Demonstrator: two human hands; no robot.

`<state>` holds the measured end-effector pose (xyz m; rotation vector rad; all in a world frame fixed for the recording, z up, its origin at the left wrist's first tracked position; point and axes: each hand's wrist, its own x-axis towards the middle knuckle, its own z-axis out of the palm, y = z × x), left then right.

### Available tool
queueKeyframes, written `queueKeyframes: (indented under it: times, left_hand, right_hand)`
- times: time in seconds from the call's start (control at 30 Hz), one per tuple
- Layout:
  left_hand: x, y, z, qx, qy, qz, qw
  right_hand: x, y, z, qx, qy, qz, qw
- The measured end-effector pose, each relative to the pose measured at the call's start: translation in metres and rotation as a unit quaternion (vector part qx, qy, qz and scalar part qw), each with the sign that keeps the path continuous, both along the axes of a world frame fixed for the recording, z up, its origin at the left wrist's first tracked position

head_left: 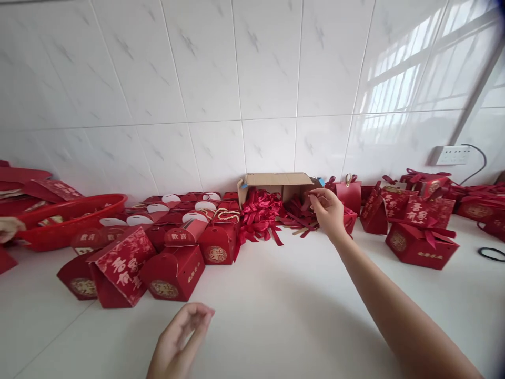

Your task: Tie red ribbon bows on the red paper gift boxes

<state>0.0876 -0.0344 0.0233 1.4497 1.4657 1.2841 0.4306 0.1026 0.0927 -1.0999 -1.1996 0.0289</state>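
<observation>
My right hand [329,210] reaches to the right end of an open cardboard box [276,179] against the wall. Its fingertips pinch together beside dark red ribbons [298,210]; whether a strand lies between them is too small to tell. Bright red satin ribbons [260,210] spill from the box's left part onto the table. My left hand [179,342] hovers low in front, thumb and fingertips meeting, with nothing visible in them. The nearest thing to it is a red gift box [173,273] with a gold round emblem, its top without a ribbon.
More red gift boxes [219,242] crowd the left. Gift boxes with ribbon bows [422,245] stand at the right, near a black ring [491,254]. Another person's hand [11,229] is by a red plastic basin [79,231]. A power strip [452,155] hangs on the tiled wall.
</observation>
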Motion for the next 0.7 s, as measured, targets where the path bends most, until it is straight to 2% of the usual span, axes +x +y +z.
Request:
queueKeyframes:
  times: [0.1, 0.17, 0.23, 0.33, 0.4, 0.53, 0.7]
  left_hand:
    - [0.012, 0.002, 0.028, 0.086, 0.054, -0.003, 0.995]
    - [0.023, -0.001, 0.048, 0.152, 0.075, -0.005, 0.986]
    - [0.035, -0.006, 0.065, 0.216, 0.084, -0.021, 0.973]
    - [0.047, -0.015, 0.077, 0.279, 0.069, -0.016, 0.958]
    - [0.05, -0.021, 0.077, 0.291, 0.042, -0.041, 0.955]
    - [0.049, -0.028, 0.068, 0.298, -0.001, -0.104, 0.949]
    - [0.047, -0.029, 0.056, 0.358, -0.011, -0.07, 0.931]
  right_hand:
    - [-0.044, -0.031, 0.017, -0.011, 0.01, 0.146, 0.989]
    - [-0.072, -0.054, 0.023, -0.036, 0.039, 0.312, 0.949]
    - [-0.096, -0.078, 0.024, -0.034, 0.037, 0.433, 0.9]
    - [-0.119, -0.106, 0.021, -0.013, 0.005, 0.527, 0.85]
    - [-0.127, -0.119, 0.018, 0.006, -0.039, 0.542, 0.839]
    - [-0.132, -0.13, 0.014, 0.07, -0.146, 0.497, 0.853]
    - [-0.133, -0.133, 0.012, 0.11, -0.201, 0.478, 0.848]
